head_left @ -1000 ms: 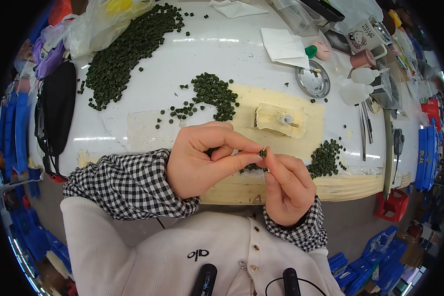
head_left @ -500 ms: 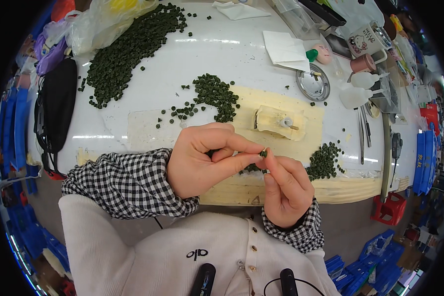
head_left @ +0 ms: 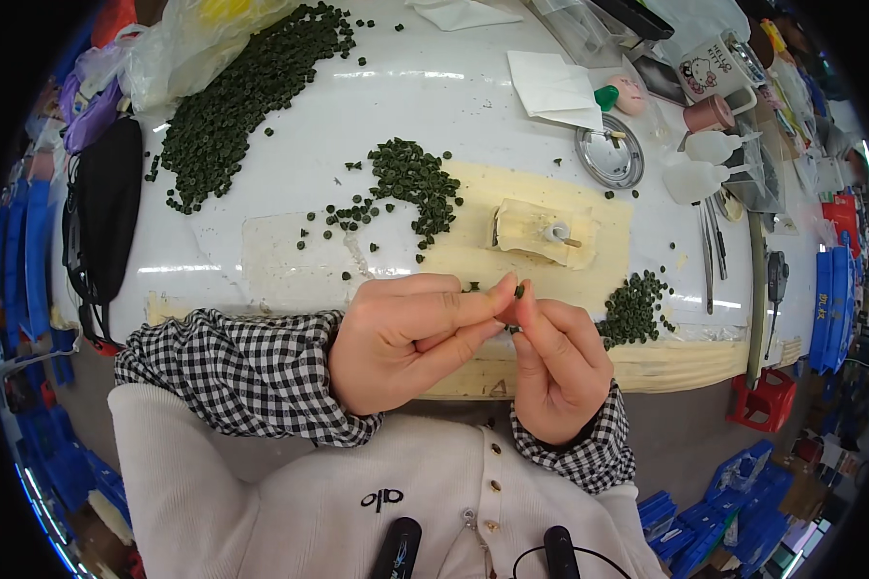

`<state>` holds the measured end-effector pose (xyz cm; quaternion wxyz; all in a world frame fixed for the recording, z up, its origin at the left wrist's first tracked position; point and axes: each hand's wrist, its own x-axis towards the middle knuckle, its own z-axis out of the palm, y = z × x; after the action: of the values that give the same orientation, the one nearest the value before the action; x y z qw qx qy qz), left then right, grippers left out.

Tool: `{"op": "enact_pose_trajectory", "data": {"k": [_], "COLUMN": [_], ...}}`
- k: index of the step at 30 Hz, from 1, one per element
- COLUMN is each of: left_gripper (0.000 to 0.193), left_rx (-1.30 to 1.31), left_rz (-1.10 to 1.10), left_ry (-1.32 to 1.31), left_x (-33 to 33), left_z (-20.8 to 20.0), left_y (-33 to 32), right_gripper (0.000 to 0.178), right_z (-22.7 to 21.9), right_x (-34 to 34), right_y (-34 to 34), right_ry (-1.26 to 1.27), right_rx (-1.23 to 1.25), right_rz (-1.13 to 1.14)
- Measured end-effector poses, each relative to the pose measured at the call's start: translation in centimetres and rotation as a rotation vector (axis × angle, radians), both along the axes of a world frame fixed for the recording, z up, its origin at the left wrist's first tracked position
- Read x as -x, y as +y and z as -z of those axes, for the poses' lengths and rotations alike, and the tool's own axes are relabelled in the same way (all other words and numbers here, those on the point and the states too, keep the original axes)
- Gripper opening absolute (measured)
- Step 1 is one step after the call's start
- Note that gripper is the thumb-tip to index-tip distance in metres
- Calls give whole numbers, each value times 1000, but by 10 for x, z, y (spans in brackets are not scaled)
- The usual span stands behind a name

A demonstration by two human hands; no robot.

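My left hand (head_left: 401, 338) and my right hand (head_left: 562, 372) meet over the near edge of the table. A small dark green round part (head_left: 518, 290) sits at their touching fingertips. My left thumb and index finger are pinched together at it, and my right index fingertip presses against it from the other side. The other right fingers are curled in. Just beyond the hands, a block wrapped in cream tape (head_left: 536, 232) rests on a cream sheet (head_left: 463, 256), with a small white cup and a thin stick on top.
Dark green parts form a large heap (head_left: 232, 121) far left, a middle heap (head_left: 410, 183) and a right heap (head_left: 634, 309). A round metal lid (head_left: 610, 154), white squeeze bottles (head_left: 695, 181), tweezers (head_left: 708, 256) and a mug (head_left: 714, 69) stand right. A black pouch (head_left: 104, 212) lies left.
My left fingers have shifted their pinch around the small part, and the left hand has dropped slightly. The right hand has barely moved. The whole view has shifted a little.
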<state>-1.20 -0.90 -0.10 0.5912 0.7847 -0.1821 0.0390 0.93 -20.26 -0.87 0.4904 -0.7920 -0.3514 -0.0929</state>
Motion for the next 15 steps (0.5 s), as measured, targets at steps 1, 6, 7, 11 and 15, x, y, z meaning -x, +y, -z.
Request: {"op": "enact_pose_trajectory", "data": {"k": [1,6,7,11,15], "left_gripper": [42,41,40,32,20], "left_rx": [-23,-106,-117,-80,-8], "left_rz": [14,14,10,10,-26], "left_ry": [-30,-141,-153,4,130], "left_x": [0,-3,-4,-11,-16], "left_z": [0,2,1,-1,-2], "left_y": [0,-1,-1,4,8], "right_gripper": [35,33,33,34,35], "right_z": [-2,-2,-2,2,3], "right_x": [0,-1,-1,-1,-1], "right_y": [-1,-4,-5,-3,-3], "right_ry": [6,74,92,139,89], "right_rx": [1,-55,-64,-91,-94], "right_rz": [-10,-36,-37,6,15]}}
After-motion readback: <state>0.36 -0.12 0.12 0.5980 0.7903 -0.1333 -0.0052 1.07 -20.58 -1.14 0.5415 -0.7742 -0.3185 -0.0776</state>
